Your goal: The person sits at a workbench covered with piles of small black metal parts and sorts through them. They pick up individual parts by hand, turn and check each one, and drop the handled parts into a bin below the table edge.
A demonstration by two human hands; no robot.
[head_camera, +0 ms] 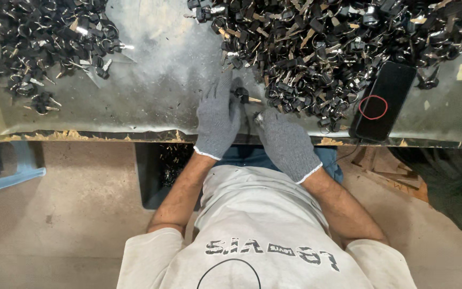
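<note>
Step, I think: pulling one piece out from edge of pile.

My left hand (217,120) lies flat on grey table (156,80), fingers stretched, gripping nothing. Small black key piece (240,95) sits at 1 o'clock of it, touching fingertips.

My right hand (287,144) is curled (cannot tell if it holds anything).

Big pile (322,53) at 1 o'clock of right hand, phone (383,101) at 2 o'clock.

Next move needs soft pinch on that one piece only.
</note>
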